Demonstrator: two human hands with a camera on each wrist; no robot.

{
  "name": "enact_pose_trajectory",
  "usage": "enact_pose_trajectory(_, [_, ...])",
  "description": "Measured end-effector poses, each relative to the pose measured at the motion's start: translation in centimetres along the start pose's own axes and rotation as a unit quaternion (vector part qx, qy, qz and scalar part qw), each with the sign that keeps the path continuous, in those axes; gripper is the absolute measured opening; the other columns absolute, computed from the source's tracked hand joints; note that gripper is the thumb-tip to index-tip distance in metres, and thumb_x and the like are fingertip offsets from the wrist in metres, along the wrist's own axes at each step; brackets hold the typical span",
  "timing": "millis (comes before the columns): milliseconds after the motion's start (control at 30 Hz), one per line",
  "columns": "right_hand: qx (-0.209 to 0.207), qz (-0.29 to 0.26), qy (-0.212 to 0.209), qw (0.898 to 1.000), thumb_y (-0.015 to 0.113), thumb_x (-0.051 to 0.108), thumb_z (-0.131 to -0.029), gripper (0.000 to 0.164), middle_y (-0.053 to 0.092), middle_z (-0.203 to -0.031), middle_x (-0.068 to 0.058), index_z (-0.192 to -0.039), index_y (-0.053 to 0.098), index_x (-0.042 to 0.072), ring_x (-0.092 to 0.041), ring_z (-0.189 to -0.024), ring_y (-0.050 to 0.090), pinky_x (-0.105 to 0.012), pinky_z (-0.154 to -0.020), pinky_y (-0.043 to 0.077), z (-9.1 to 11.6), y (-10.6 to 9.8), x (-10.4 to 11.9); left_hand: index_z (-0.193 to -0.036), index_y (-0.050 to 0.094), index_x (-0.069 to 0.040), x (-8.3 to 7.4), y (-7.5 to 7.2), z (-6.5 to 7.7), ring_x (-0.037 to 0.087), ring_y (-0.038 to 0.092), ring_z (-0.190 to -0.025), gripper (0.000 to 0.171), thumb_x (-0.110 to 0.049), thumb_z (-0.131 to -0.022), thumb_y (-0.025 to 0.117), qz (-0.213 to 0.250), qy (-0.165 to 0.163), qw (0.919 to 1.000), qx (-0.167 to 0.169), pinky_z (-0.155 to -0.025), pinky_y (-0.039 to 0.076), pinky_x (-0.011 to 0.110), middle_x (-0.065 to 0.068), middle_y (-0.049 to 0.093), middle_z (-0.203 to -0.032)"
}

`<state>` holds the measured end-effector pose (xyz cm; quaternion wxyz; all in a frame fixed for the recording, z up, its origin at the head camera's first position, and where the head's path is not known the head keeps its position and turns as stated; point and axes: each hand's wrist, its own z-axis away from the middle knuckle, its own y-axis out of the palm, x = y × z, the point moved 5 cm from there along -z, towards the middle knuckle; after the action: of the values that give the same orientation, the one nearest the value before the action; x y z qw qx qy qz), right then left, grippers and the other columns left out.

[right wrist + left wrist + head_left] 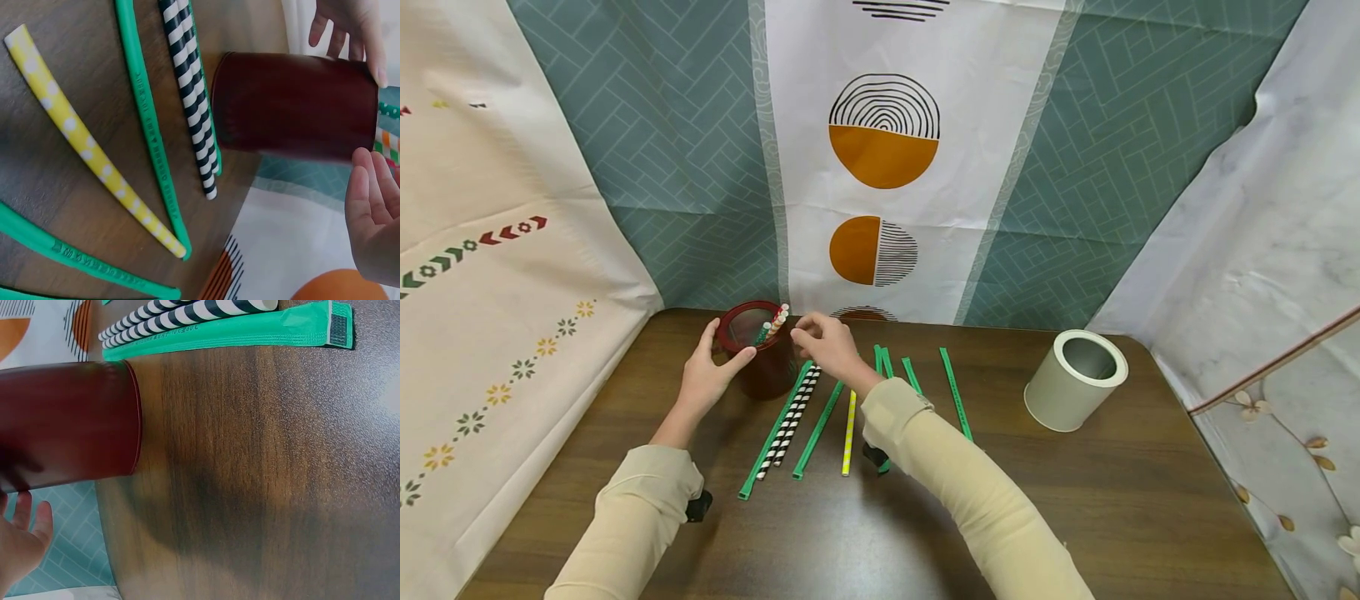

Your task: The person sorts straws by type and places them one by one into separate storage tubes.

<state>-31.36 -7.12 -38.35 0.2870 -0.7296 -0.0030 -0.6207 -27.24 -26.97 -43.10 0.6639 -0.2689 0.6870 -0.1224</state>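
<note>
A dark red canister stands at the back left of the table. Several patterned straws lean out over its right rim. My left hand touches its left side, thumb in front near the rim and fingers extended, as the right wrist view also shows. Just right of the rim, my right hand has its fingers loosely bent, with nothing seen between them; its fingertips are close to the canister, contact unclear. Two black-and-white striped straws lie by the canister, beside a green wrapped straw.
A yellow dotted straw and several more green wrapped straws lie across the middle of the table, some partly under my right forearm. A pale grey-green canister stands at the right. Patterned cloth hangs behind the table.
</note>
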Motion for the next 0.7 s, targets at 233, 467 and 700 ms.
enact_pose_trajectory(233, [0.003, -0.024, 0.003, 1.000, 0.053, 0.025, -0.088, 0.026, 0.063, -0.084, -0.009, -0.107, 0.057, 0.007, -0.018, -0.070, 0.062, -0.028, -0.062, 0.051, -0.1, -1.3, -0.7, -0.143, 0.006, -0.021, 0.0, 0.0, 0.1, 0.034, 0.037, -0.120, 0.085, -0.048, -0.080, 0.057, 0.003, 0.000, 1.0000, 0.004, -0.093, 0.031, 0.055, 0.021, 0.041, -0.131])
enact_pose_trajectory(467, [-0.006, -0.042, 0.017, 0.999, 0.055, 0.022, -0.087, 0.029, 0.061, -0.093, -0.016, -0.111, 0.055, 0.005, -0.013, -0.068, 0.059, -0.027, -0.058, 0.051, -0.2, -3.1, -2.1, -0.143, 0.005, -0.021, 0.1, 0.0, 0.0, 0.034, 0.037, -0.120, 0.086, -0.048, -0.080, 0.057, 0.001, -0.002, 1.0000, 0.003, -0.092, 0.032, 0.055, 0.021, 0.041, -0.130])
enact_pose_trajectory(700, [-0.016, -0.060, 0.043, 0.997, 0.057, 0.021, -0.086, 0.032, 0.060, -0.098, -0.018, -0.113, 0.053, 0.003, -0.014, -0.069, 0.058, -0.031, -0.062, 0.052, 0.2, -4.7, -3.7, -0.144, 0.005, -0.021, 0.0, 0.1, 0.0, 0.035, 0.036, -0.121, 0.086, -0.048, -0.080, 0.057, 0.002, 0.000, 1.0000, 0.006, -0.093, 0.031, 0.057, 0.021, 0.041, -0.130])
